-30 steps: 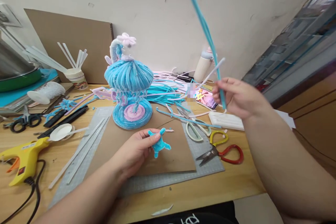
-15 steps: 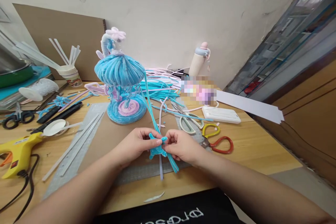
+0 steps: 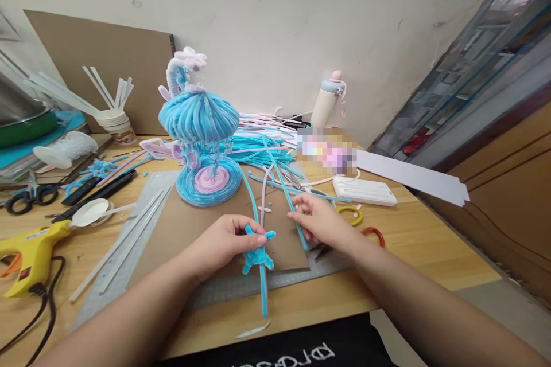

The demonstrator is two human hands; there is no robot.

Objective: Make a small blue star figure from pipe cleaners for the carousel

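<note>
My left hand (image 3: 235,241) pinches a small blue pipe-cleaner figure (image 3: 257,255) with several short stubby limbs. Under that figure pass a blue pipe cleaner (image 3: 264,295) and a lilac one (image 3: 263,195); whether my left fingers also grip these I cannot tell. To the right, my right hand (image 3: 316,218) is closed around another blue pipe cleaner (image 3: 282,175), held slanting over the cardboard (image 3: 215,235). Behind both hands stands a blue and pink pipe-cleaner model (image 3: 198,117) with a ribbed dome and a round coiled base.
Scissors with red and yellow handles (image 3: 373,235) lie partly behind my right hand. At the left are a yellow glue gun (image 3: 32,252), clear glue sticks (image 3: 124,252) and black scissors (image 3: 32,195). A pile of pipe cleaners (image 3: 258,149), a bottle (image 3: 325,100) and a white box (image 3: 365,191) stand farther back.
My right hand has moved away from the small figure to the right, carrying one blue pipe cleaner apart from the other. My left hand has kept its hold on the figure.
</note>
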